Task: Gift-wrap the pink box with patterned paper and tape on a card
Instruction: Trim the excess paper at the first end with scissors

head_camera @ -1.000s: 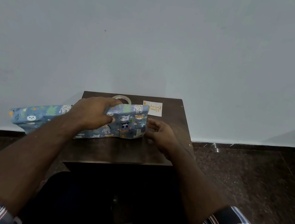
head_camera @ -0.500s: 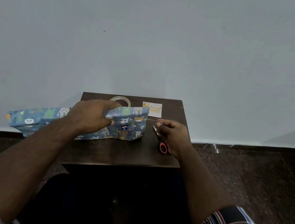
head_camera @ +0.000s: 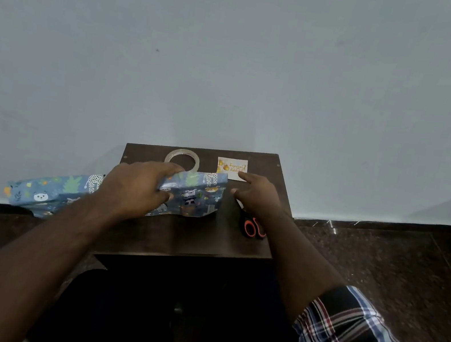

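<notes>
Pinning the blue animal-print wrapping paper (head_camera: 193, 195) over the box on the small dark wooden table (head_camera: 199, 241), my left hand (head_camera: 137, 185) grips it (pink box hidden); my open right hand (head_camera: 255, 197) should reach the clear tape roll (head_camera: 182, 158) without loosening that fold.

The small white square card (head_camera: 232, 167) carries gold cursive writing, but the words are too blurred to read.
</notes>
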Demonstrator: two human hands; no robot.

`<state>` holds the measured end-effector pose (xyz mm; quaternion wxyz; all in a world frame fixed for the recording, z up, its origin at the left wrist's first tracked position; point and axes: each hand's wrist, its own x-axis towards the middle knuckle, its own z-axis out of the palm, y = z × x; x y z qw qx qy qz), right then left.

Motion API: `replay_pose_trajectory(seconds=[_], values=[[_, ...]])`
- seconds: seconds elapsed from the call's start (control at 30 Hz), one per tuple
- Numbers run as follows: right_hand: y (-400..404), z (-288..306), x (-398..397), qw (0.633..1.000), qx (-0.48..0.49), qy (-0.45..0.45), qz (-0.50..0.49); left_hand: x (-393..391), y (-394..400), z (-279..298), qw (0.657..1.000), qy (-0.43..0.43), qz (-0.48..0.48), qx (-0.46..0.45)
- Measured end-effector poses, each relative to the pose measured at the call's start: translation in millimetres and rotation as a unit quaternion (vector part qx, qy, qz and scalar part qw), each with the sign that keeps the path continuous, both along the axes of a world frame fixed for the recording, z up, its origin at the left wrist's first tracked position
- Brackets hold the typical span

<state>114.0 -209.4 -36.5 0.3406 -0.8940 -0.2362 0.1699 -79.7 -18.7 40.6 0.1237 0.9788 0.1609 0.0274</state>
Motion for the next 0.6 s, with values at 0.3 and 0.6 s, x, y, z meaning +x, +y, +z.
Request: replay_pose_trajectory(seconds=[0.3,0.6], values=[[-34,-3,-34,0.927,0.189,0.293,-0.137,-60,-52,-62,0.986,-0.040,-0.083,0.141],[-29,-2,-58,0.899,0.157,0.398,-0.094,-81,-76,-109,0.983,-0.043,-0.084,0.155]])
